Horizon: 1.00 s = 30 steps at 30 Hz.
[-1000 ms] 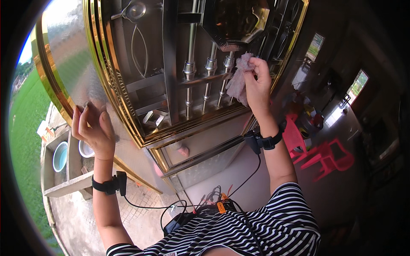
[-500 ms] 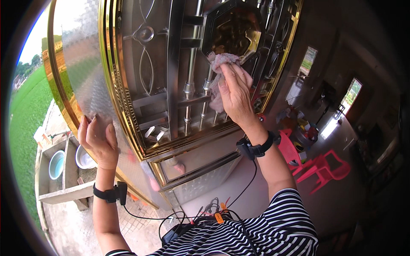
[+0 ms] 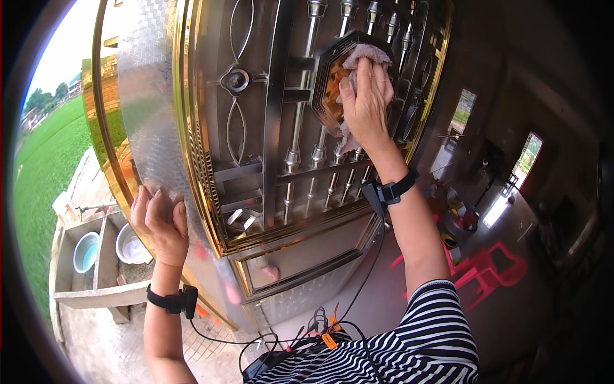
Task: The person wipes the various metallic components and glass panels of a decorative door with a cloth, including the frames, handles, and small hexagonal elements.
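Note:
A pinkish-grey cloth (image 3: 367, 54) is under my right hand (image 3: 371, 105), pressed against a mirrored octagonal panel (image 3: 334, 105) on a metal door. Fingers point upward over the cloth, and part of it hangs out below the palm. The dark metal door (image 3: 277, 128) has gold trim and silver bars around the octagon. My left hand (image 3: 160, 224) touches the shiny textured metal side panel (image 3: 150, 128) left of the door's trim. Its fingers are slightly bent, with the thumb apart, and no object shows in it.
Pink plastic chairs (image 3: 489, 272) stand in the dim room at right. Outside at left, a concrete trough (image 3: 102, 296) holds two basins (image 3: 86, 251). Black cables (image 3: 236, 342) run from my wrist straps to my chest. Green field (image 3: 57, 153) lies beyond.
My right hand and the cloth have moved up from the octagon's lower edge onto its face. The door appears lower and farther right in view. My left hand stays against the side panel.

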Available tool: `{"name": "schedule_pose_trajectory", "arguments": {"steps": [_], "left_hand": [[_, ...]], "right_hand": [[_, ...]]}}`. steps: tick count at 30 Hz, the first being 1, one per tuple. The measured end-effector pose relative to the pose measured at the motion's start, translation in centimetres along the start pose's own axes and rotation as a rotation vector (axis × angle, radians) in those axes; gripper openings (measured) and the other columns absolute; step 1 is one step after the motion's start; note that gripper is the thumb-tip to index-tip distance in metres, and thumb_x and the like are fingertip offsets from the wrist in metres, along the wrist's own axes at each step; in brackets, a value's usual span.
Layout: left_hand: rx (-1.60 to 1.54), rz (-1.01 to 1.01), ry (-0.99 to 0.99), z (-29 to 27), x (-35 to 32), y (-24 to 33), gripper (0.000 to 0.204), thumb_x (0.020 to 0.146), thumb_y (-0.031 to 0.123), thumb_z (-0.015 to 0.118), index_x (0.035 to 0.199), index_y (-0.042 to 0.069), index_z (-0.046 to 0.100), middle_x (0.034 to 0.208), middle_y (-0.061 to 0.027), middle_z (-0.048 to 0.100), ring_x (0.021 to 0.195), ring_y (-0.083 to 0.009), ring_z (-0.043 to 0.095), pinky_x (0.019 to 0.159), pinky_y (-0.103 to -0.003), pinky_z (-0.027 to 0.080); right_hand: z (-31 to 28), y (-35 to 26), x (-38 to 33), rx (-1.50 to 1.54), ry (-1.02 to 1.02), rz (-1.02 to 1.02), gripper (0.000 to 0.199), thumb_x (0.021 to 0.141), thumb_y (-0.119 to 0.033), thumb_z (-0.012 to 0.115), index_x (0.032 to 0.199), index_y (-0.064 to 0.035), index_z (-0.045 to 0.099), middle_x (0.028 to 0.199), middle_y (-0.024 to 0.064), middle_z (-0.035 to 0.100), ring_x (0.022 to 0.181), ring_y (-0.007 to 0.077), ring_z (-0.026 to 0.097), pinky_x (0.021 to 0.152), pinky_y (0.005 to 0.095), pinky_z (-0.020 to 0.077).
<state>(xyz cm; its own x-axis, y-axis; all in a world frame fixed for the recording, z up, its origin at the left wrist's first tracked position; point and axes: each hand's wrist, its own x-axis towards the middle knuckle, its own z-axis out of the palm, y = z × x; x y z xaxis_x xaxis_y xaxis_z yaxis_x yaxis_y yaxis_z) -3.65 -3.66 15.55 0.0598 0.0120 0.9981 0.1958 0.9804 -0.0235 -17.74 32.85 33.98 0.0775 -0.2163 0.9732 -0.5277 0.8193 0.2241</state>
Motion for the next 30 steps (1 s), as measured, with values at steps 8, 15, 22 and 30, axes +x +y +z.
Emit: {"name": "schedule_pose_trajectory", "arguments": {"steps": [8,15,22,30], "left_hand": [[0.010,-0.003,-0.025,-0.3,0.0,-0.1,0.046,0.094,0.016,0.066,0.133,0.002,0.046,0.141,-0.0240,0.040,0.129,-0.0397,0.044,0.110,-0.046,0.035],[0.022,0.005,-0.024,-0.4,-0.1,-0.1,0.046,0.093,0.015,0.066,0.132,0.002,0.047,0.141,-0.0246,0.040,0.127,-0.0406,0.044,0.109,-0.048,0.035],[0.029,0.012,-0.014,-0.3,0.2,0.4,0.045,0.092,0.016,0.067,0.130,0.002,0.049,0.139,-0.0236,0.043,0.125,-0.0407,0.046,0.108,-0.049,0.036],[0.014,-0.001,0.004,-0.3,0.1,0.1,0.045,0.091,0.016,0.069,0.130,0.004,0.049,0.139,-0.0223,0.043,0.125,-0.0407,0.046,0.108,-0.049,0.036]], "right_hand": [[-0.6,-0.7,1.6,-0.009,0.164,-0.032,0.051,0.092,-0.014,0.057,0.138,0.0050,0.045,0.115,0.0156,0.065,0.125,0.0335,0.046,0.106,0.0469,0.0270],[-0.6,-1.3,9.3,0.096,0.228,-0.113,0.046,0.096,-0.019,0.056,0.138,-0.0014,0.049,0.129,0.0156,0.062,0.129,0.0328,0.048,0.107,0.0470,0.0300],[0.7,-4.7,12.6,0.080,0.146,-0.292,0.041,0.099,-0.027,0.053,0.135,-0.0089,0.056,0.131,0.0107,0.062,0.131,0.0294,0.048,0.110,0.0530,0.0278],[-0.3,-5.5,8.9,0.023,0.056,-0.303,0.041,0.094,-0.020,0.059,0.132,-0.0062,0.056,0.131,0.0133,0.058,0.128,0.0293,0.050,0.108,0.0479,0.0319]]}}
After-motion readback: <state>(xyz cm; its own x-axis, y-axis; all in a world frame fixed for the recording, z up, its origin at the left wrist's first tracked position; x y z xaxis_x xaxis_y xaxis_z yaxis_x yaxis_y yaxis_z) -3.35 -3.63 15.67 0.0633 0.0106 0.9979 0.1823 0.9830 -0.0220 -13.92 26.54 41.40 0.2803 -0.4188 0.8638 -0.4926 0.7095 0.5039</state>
